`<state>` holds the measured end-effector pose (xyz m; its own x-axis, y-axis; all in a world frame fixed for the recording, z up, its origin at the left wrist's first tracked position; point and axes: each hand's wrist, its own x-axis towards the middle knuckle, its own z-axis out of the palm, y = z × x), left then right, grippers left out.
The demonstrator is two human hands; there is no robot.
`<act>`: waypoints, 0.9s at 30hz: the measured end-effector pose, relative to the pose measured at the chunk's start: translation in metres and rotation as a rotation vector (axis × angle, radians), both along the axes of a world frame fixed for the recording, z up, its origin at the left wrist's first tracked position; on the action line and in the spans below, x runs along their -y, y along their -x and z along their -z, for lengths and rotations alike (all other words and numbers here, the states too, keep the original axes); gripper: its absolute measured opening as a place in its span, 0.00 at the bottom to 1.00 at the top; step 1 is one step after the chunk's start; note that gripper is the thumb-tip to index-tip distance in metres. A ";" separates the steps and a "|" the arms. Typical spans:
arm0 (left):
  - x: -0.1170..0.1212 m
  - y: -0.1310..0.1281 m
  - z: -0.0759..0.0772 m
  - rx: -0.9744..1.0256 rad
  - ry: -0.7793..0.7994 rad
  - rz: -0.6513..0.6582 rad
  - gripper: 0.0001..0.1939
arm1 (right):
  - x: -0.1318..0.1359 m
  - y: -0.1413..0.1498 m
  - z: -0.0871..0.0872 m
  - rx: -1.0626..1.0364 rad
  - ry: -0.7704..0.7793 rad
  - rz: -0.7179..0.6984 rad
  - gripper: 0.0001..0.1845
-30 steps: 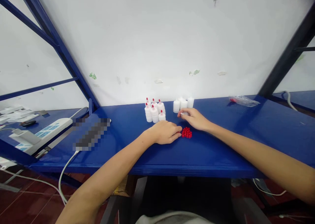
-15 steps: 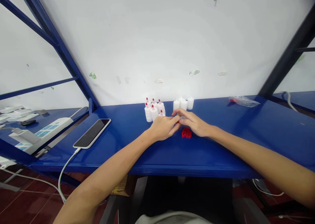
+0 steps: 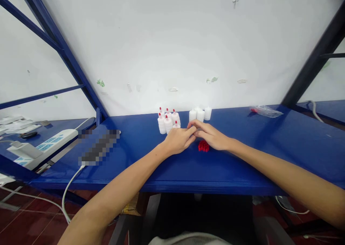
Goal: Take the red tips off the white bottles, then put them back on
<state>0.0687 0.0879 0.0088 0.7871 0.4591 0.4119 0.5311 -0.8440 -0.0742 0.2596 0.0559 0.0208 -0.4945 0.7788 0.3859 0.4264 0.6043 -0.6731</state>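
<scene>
My left hand [image 3: 178,140] and my right hand [image 3: 211,134] meet over the middle of the bench. Their fingers are closed together, and what they grip is hidden behind them. Left of them stands a group of white squeeze bottles [image 3: 167,122] with pointed tops and red tips, partly covered by my left hand. Behind my right hand are several white bottles [image 3: 200,115] without red tips. A small pile of red caps [image 3: 203,146] lies on the bench just below my right fingers.
The blue bench [image 3: 129,158] runs to a white wall. A phone, pixelated here, lies left with a white charging cable [image 3: 70,185]. A clear plastic bag [image 3: 266,111] with something red sits back right. A power strip [image 3: 51,146] is far left; blue frame posts [image 3: 72,65] rise beside it.
Both hands stay almost in place, fingers shifting slightly closer together. A translucent whitish bit that showed between the fingers is now covered. The view has shifted very slightly.
</scene>
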 end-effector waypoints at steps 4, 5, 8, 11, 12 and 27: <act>-0.001 0.001 0.000 0.000 0.008 -0.013 0.14 | 0.001 0.002 -0.001 0.031 -0.013 0.012 0.11; -0.001 0.001 0.000 -0.001 0.012 -0.015 0.14 | 0.001 0.002 -0.001 0.033 -0.015 0.016 0.11; -0.001 0.001 -0.001 -0.010 0.036 -0.024 0.14 | 0.000 0.004 0.000 0.018 -0.013 0.026 0.09; -0.001 0.001 -0.001 -0.022 0.064 -0.032 0.14 | -0.001 0.004 0.002 0.011 -0.005 0.032 0.08; -0.001 0.000 0.000 -0.023 0.074 -0.034 0.14 | -0.002 0.003 0.003 0.010 -0.004 0.035 0.09; -0.004 -0.001 -0.013 0.191 0.196 -0.095 0.14 | -0.016 -0.005 0.008 -0.079 -0.039 0.077 0.18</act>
<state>0.0696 0.0916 0.0216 0.6531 0.6127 0.4450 0.5974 -0.7780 0.1944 0.2645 0.0723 0.0123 -0.4003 0.7970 0.4523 0.4191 0.5982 -0.6830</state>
